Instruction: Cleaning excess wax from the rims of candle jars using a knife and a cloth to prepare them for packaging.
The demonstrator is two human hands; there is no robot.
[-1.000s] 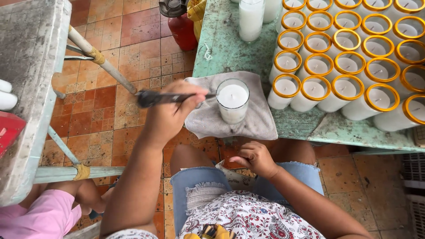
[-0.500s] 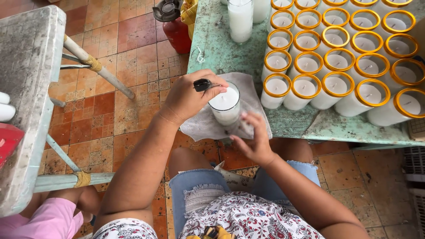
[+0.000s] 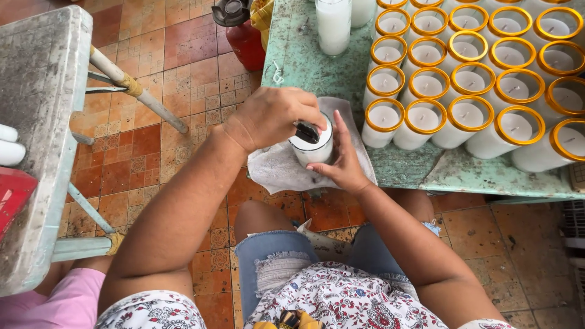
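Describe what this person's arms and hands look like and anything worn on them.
Both arms are bare from the shoulder down, with no gloves, rings, or watch visible on the left hand or right hand. A white floral-print top with short sleeves shows at the shoulders.

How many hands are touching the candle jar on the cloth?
2. The left hand is on top of the candle jar, gripping a dark tool; the right hand rests against its side.

Worn green table (image 3: 304, 55) with cloth (image 3: 277, 170), candle glasses (image 3: 469, 116)
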